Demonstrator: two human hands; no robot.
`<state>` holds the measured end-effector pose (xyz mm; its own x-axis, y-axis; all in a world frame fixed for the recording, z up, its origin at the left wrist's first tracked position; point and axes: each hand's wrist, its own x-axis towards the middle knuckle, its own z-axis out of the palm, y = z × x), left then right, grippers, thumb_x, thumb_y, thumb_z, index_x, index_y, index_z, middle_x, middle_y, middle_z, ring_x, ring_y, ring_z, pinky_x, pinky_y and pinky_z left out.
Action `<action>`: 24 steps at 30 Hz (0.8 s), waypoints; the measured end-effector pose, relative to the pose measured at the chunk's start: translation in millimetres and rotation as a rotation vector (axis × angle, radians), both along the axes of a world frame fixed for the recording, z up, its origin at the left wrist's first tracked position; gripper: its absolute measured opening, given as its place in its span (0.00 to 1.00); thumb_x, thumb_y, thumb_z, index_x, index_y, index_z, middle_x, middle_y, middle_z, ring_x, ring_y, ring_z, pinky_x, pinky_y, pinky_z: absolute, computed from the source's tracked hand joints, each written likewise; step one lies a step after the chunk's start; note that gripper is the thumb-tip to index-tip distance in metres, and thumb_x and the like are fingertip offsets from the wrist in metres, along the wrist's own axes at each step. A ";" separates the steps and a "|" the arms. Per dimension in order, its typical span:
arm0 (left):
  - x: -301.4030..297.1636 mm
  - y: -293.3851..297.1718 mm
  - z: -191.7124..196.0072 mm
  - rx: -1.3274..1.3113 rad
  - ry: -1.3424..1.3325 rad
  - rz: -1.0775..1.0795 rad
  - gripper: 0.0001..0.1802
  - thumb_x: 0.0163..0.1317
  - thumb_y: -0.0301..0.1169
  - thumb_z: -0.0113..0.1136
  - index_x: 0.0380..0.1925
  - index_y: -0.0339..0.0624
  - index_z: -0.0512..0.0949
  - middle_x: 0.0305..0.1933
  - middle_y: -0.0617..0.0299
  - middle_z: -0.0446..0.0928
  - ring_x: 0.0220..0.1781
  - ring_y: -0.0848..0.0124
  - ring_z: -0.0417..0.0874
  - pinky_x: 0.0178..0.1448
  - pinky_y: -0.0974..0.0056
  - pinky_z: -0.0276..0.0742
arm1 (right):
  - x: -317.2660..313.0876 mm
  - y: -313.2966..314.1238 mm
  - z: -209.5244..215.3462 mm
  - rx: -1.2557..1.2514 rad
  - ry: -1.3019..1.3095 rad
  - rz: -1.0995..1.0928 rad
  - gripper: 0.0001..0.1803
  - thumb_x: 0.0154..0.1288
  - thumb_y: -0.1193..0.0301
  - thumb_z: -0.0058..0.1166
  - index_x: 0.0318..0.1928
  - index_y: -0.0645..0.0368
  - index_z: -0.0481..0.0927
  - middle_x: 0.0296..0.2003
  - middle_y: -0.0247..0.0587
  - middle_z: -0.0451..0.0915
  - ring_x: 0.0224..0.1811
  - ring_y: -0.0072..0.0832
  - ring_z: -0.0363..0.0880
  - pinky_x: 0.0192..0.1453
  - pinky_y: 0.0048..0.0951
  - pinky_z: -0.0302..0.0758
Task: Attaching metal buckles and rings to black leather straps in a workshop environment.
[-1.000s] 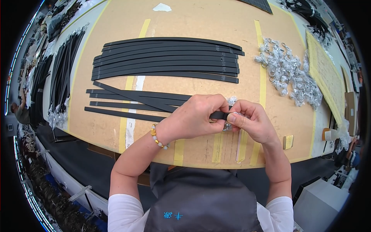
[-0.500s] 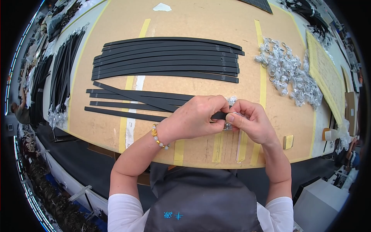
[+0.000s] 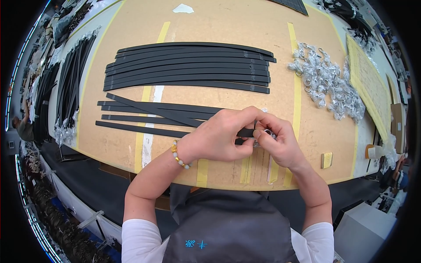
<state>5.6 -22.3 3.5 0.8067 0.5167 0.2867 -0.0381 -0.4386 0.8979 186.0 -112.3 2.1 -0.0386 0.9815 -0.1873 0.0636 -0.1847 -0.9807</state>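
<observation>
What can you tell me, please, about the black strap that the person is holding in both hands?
The black strap is a long, flat, narrow band, matt like leather or rubber. It lies flat on the tan table, running from the left towards the hands. The left hand covers and grips its right end, where the right hand presses a small silver metal fitting against it. Other loose straps lie just above it.

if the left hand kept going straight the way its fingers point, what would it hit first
Almost at once, the right hand: the left hand points rightward along the black strap that both pinch, at a small metal ring. Depth is unclear.
</observation>
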 end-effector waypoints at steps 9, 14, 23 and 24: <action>-12.7 5.8 8.0 -0.167 -0.031 -0.069 0.22 0.52 0.19 0.55 0.50 0.30 0.74 0.28 0.68 0.77 0.26 0.86 0.68 0.29 0.77 0.64 | 26.4 5.3 4.8 -0.143 0.323 0.241 0.11 0.71 0.65 0.63 0.41 0.59 0.79 0.29 0.25 0.78 0.30 0.11 0.74 0.34 0.17 0.68; -9.3 6.9 2.7 -0.178 0.053 -0.035 0.11 0.56 0.22 0.60 0.40 0.33 0.78 0.25 0.64 0.77 0.25 0.81 0.71 0.28 0.72 0.66 | 28.4 5.0 0.2 -0.027 0.147 0.227 0.10 0.71 0.66 0.63 0.39 0.60 0.79 0.28 0.24 0.77 0.30 0.10 0.71 0.33 0.18 0.67; -6.4 4.6 -3.0 -0.139 0.128 -0.067 0.06 0.60 0.26 0.62 0.28 0.34 0.78 0.21 0.60 0.74 0.22 0.75 0.70 0.28 0.67 0.66 | 22.7 5.1 -3.7 0.089 0.002 0.216 0.10 0.70 0.66 0.64 0.38 0.60 0.81 0.26 0.25 0.76 0.30 0.12 0.67 0.33 0.20 0.66; -6.3 4.1 -4.2 -0.169 0.110 -0.050 0.06 0.60 0.26 0.62 0.27 0.34 0.78 0.21 0.60 0.74 0.22 0.75 0.70 0.28 0.67 0.66 | 22.7 5.1 -2.6 0.099 0.009 0.219 0.10 0.70 0.66 0.63 0.39 0.61 0.81 0.26 0.25 0.76 0.30 0.12 0.67 0.33 0.20 0.66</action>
<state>-0.7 -18.2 -0.7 0.8540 0.5089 0.1080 0.0462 -0.2810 0.9586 208.6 -107.2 -0.5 -0.2543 0.9630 -0.0891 0.0826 -0.0702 -0.9941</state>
